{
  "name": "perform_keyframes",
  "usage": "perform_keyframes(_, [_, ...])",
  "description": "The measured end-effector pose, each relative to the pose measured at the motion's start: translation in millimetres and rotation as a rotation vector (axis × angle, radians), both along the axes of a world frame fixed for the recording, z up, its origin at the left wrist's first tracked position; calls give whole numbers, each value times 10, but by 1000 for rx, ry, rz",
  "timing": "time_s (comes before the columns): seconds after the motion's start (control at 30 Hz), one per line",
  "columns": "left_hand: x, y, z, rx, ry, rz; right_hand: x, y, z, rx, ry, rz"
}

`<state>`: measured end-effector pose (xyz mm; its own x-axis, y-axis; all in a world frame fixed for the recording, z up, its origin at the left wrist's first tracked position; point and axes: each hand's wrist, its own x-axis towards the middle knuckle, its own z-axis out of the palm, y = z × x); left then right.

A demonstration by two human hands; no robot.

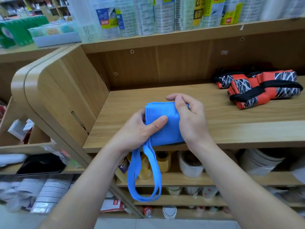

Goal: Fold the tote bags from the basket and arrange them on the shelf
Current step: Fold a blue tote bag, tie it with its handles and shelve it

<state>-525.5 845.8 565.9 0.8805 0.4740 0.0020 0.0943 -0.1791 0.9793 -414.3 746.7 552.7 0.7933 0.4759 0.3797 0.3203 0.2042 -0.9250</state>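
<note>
One blue tote bag [165, 133]; two orange-and-black bags [267, 76] [270, 97]; two hands [140, 128] [189, 119]

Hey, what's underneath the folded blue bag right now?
The wooden shelf lies below the blue bag, whose handles hang past the front edge. The left hand and right hand grip it; fingers beneath and any contact with the shelf are hidden.

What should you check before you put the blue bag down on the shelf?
1. Both the left hand and right hand grip the blue bag: ok.
2. Bag folded into a flat block: ok.
3. Long handles tucked in: not ok, they dangle below the shelf edge.
4. Bare shelf board beneath the bag: ok.
5. Apart from the orange-and-black bags at right: ok.
6. Underside folds tidy: cannot tell.
</note>
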Motion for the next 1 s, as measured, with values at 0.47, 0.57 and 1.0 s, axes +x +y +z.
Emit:
perform_keyframes(0.47, [63, -90, -88, 197, -59, 32, 362, -370, 383, -706, -401, 406])
perform_keyframes(0.57, [-36, -1, 18, 78, 54, -182, 466, -464, 383, -653, -291, 485])
perform_keyframes(1.0, [-557, -231, 496, 1036, -87, 157, 720, -770, 437, -631, -481, 324])
